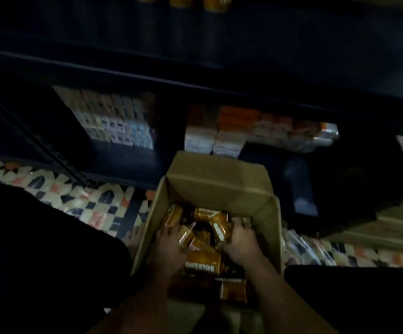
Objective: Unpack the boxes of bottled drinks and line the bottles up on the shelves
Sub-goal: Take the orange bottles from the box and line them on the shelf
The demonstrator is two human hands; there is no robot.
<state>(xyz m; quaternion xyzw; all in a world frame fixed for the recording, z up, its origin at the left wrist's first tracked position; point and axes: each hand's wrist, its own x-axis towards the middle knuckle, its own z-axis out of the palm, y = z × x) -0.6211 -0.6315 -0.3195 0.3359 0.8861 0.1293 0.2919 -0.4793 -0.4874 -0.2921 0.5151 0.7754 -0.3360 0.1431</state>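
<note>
Head view: two hands (169, 247) (240, 242), one box (219, 184).

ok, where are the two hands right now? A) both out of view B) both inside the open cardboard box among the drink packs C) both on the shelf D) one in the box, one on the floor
B: the left hand and the right hand are both down in the cardboard box, among the orange-brown drink packs.

We see a patterned tile floor (58, 191) in cream, orange and navy, dimly lit, with stacked cartons (120, 119) and wrapped orange-and-white packs (255, 131) near it, and flattened cardboard (388, 225) at right.
</note>
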